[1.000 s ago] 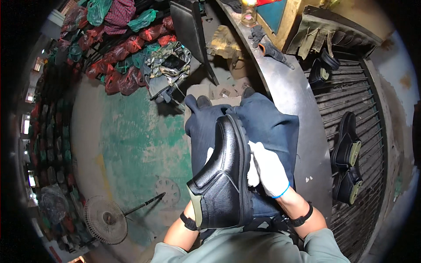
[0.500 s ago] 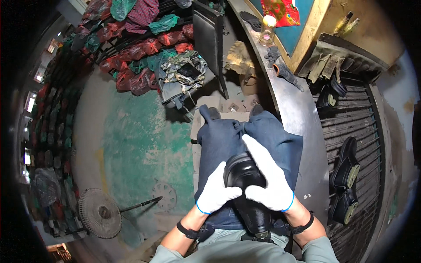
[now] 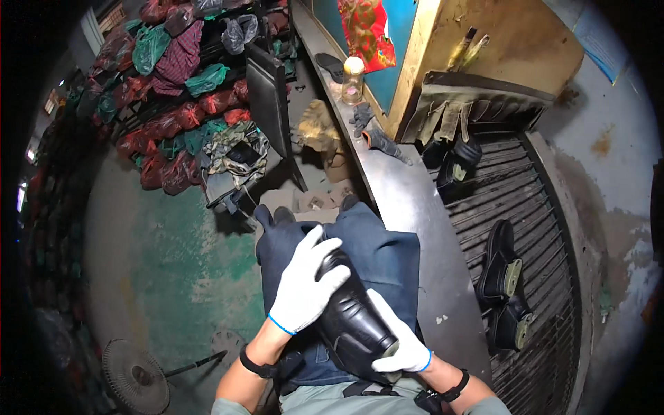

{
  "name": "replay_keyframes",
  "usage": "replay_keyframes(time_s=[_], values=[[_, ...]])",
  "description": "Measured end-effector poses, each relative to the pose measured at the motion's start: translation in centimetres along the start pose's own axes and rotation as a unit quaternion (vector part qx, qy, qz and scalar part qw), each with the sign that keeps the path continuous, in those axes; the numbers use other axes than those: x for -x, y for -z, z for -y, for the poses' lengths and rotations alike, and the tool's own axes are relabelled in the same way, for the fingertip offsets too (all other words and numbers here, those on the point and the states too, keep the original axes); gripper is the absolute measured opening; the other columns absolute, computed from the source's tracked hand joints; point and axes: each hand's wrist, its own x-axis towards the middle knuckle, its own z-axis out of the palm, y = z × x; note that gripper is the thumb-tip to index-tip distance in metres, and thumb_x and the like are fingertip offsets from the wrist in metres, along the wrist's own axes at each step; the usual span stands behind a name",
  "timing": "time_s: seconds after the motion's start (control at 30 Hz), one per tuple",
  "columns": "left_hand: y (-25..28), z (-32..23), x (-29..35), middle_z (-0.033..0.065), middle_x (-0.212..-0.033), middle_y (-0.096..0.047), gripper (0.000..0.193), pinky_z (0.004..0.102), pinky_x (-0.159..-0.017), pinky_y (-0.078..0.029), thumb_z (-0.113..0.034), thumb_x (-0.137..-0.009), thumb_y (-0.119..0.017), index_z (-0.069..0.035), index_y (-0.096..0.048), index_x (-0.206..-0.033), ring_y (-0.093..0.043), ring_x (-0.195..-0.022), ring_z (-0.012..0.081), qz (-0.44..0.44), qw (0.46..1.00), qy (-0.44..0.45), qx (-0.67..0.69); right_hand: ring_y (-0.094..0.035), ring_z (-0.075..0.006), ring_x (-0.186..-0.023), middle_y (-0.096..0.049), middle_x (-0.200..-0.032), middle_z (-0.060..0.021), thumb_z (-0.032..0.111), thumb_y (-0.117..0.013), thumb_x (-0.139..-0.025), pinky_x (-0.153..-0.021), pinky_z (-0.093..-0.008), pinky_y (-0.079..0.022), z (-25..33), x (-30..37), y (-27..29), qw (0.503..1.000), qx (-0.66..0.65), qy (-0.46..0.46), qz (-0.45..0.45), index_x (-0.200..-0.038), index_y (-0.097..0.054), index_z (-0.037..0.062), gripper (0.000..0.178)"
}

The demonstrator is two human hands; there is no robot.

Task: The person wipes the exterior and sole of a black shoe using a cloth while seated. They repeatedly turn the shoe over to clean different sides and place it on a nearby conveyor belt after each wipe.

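Left: white-gloved left grip (image 3: 304,290) clamped round toe end of black shoe (image 3: 354,315), held slantwise over blue-clothed lap (image 3: 391,266). Right grip (image 3: 404,348) clamped at opening end. Handling under way; shoe not set down. Next: metal bench (image 3: 443,277). Far right: slatted rack (image 3: 543,238) bearing more shoes (image 3: 495,266); whether done or waiting, cannot tell. No legible lettering on any.

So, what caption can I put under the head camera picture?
White-gloved left hand and right hand hold a shiny black shoe over blue trousers, beside a metal table.
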Motion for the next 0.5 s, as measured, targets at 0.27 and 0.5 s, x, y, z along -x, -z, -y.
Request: replay_keyframes(time_s=[0.27,0.5], values=[[-0.1,5.3,1.1,0.0199,-0.157,-0.062,0.047,0.0427,-0.126,-0.042,-0.031,-0.115,-0.06,-0.006,-0.061,-0.155,-0.057,-0.148,0.0343,0.076,0.974,-0.065,0.203,-0.052,-0.0294,-0.14,-0.052,-0.152,-0.0154,0.019,-0.078,-0.079,-0.121,-0.0437,-0.04,6.3,6.1,12.5,0.942,-0.164,0.086,-0.28,-0.152,-0.042,0.0031,0.083],[-2.7,7.3,5.3,0.0178,-0.129,-0.074,0.035,0.0432,-0.103,-0.059,-0.028,-0.107,-0.071,-0.004,-0.071,-0.132,-0.074,-0.117,0.0378,0.002,0.989,-0.097,0.112,-0.068,-0.0262,-0.108,-0.072,-0.118,-0.0074,0.021,-0.073,-0.088,-0.098,-0.0419,-0.058,9.3,5.7,39.9,0.886,0.058,-0.075,-0.455,-0.123,-0.071,0.0115,0.036]])
